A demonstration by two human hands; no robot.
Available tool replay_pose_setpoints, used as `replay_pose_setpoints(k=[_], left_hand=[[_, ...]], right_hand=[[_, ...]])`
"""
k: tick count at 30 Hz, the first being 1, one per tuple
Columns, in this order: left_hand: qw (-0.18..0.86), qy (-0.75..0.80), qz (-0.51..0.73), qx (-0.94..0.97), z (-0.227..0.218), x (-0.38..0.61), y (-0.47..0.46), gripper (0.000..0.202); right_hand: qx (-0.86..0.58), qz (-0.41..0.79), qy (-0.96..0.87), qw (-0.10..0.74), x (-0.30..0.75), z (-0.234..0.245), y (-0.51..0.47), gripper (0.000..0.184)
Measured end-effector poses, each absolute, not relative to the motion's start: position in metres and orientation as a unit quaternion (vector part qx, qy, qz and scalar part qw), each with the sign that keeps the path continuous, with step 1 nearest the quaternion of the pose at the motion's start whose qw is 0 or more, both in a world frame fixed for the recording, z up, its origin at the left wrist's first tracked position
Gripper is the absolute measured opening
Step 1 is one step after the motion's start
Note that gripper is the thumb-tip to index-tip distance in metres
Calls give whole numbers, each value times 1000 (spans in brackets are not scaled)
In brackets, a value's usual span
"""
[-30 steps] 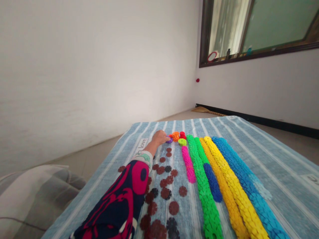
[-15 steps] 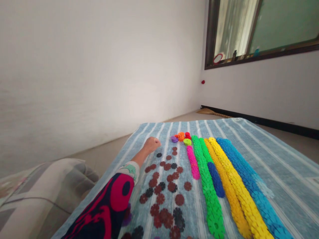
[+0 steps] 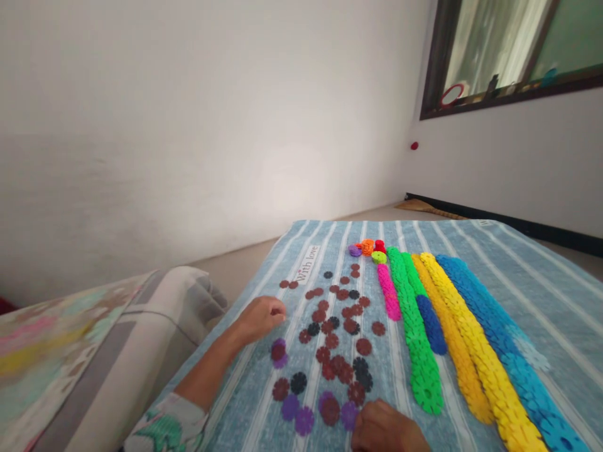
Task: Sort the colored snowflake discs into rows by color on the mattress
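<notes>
My left hand (image 3: 260, 316) hovers low over the striped blue cloth (image 3: 518, 276), fingers curled loosely, beside a purple snowflake disc (image 3: 279, 351). I cannot see anything in it. My right hand (image 3: 387, 429) shows only as knuckles at the bottom edge, next to purple discs (image 3: 348, 414). Several dark red and black discs (image 3: 339, 326) lie scattered between the hands. Long rows of joined discs lie side by side: pink (image 3: 390, 291), green (image 3: 414, 326), dark blue (image 3: 431, 317), orange (image 3: 455, 339), yellow (image 3: 485, 358) and light blue (image 3: 509, 351).
A small cluster of purple, orange, red and lime discs (image 3: 367, 248) sits at the far end of the rows. A grey cushion (image 3: 141, 339) lies left of the cloth. White walls stand behind, with a dark-framed window (image 3: 509, 56) at the upper right.
My left arm has pulled back from the far cluster toward me, over the loose discs. The view has tilted down and left, and my right hand has come into view.
</notes>
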State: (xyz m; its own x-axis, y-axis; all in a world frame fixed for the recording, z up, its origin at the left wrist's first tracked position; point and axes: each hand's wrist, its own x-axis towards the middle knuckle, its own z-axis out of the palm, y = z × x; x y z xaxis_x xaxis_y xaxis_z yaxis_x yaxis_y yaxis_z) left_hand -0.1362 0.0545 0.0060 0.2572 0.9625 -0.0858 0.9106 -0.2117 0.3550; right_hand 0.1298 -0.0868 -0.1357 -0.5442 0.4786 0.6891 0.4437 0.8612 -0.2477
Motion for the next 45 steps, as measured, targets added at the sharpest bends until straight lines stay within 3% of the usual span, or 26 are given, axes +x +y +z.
replay_pose_setpoints(k=[7,14,26,31,37,42,45], left_hand=[[199,613,35,764,4,-139,9,21],[144,631,-4,762,2,-125,-7,16],[177,633,34,752,-4,-131,-4,14],[206,638,95,736,-2,-131,2,23],[195,658,175,706,4,-121,9,56],[181,621,17,762,3,-128,3,36],[170,613,-2,771,1,-132,-1,28]], right_hand=[[-274,61,-865,416,140,-93,-97,37],[-278,78,-866,407,141,-100,-98,29],[-277,81,-857,427,140,-88,-98,38],[-275,95,-862,415,142,-89,-100,35],[-280,101,-864,406,143,-88,-100,33],[-277,94,-859,420,143,-89,-100,32],[-282,99,-861,411,143,-86,-101,33]])
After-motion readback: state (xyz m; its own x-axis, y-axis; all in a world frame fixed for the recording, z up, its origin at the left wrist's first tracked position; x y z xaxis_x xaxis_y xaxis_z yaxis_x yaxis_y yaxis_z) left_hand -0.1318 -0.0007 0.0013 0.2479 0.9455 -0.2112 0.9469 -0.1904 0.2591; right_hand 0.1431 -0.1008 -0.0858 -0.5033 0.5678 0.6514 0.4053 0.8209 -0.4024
